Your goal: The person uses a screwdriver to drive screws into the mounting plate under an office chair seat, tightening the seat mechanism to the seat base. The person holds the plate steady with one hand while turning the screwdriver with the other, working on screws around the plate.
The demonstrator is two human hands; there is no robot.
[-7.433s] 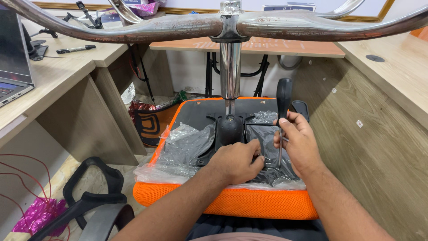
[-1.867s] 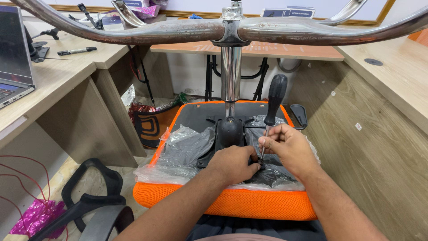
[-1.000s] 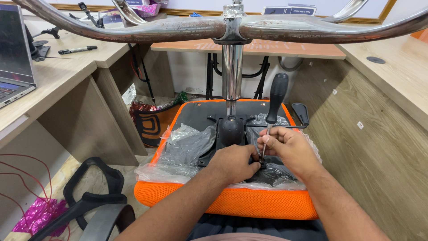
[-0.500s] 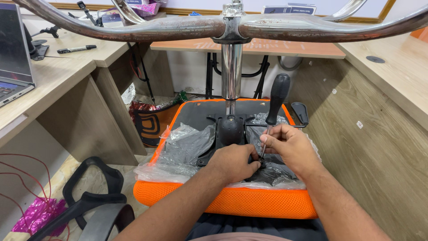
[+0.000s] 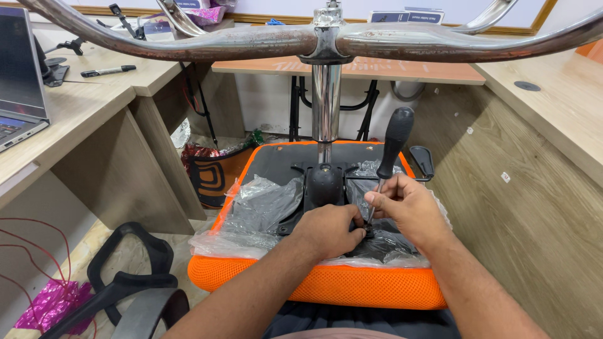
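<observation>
Wooden desks ring a bare floor where an upturned orange chair seat lies, plastic wrap over its black underside. The left hand presses on the black mounting plate, its fingertips curled in beside the tool's tip. The right hand pinches the shaft of a black-handled screwdriver, standing nearly upright there.
</observation>
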